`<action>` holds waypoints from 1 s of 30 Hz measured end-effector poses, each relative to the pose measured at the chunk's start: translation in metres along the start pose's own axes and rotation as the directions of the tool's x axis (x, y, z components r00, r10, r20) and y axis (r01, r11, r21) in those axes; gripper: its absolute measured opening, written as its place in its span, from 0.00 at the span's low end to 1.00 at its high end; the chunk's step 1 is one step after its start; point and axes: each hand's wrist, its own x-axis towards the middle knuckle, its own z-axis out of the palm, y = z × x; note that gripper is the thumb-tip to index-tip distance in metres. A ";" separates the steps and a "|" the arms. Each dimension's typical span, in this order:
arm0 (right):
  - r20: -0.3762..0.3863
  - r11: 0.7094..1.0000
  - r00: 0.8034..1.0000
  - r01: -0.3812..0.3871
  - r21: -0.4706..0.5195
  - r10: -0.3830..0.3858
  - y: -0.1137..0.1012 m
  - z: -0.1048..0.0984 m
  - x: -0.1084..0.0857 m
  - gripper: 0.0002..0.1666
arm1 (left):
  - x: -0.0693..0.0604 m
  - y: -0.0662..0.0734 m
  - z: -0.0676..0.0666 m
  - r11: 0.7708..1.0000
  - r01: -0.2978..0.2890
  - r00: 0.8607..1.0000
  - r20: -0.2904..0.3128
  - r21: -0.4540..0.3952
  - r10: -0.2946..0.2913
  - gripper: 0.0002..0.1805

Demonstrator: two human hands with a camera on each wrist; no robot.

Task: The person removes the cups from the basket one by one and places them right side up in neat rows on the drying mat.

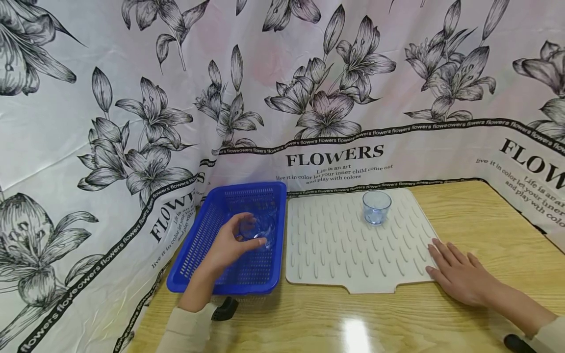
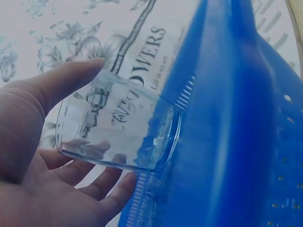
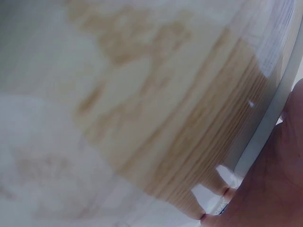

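Inside the blue plastic basket [image 1: 277,264], my left hand [image 1: 231,242] holds a clear drinking glass [image 2: 118,125]. In the left wrist view the thumb lies along one side of the glass and the fingers [image 2: 111,189] curl along the other; the glass is tilted on its side. My right hand [image 1: 461,274] rests flat, its fingertips at the right edge of a white ridged draining mat [image 1: 326,245]. Another clear glass [image 1: 376,208] stands on the mat towards the back right. Whether more glassware lies in the basket I cannot tell.
A wooden table [image 1: 309,318] carries the basket at left and the mat beside it. Behind and to the left hangs a white curtain [image 1: 247,98] printed with flowers. It comes close to the basket's left and back sides.
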 end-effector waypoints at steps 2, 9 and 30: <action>0.000 1.000 1.000 0.000 -0.001 0.000 0.000 0.000 0.000 0.42 | 0.001 0.003 0.002 1.000 -0.001 1.000 -0.015 0.001 0.001 0.43; 0.000 1.000 1.000 -0.005 0.000 0.005 0.001 0.002 -0.001 0.42 | 0.002 0.019 0.007 1.000 -0.016 0.999 -0.044 0.008 0.016 0.45; -0.004 1.000 1.000 0.003 -0.006 -0.003 0.000 0.000 -0.001 0.41 | 0.008 0.037 0.018 0.999 -0.036 0.998 -0.047 -0.025 0.035 0.48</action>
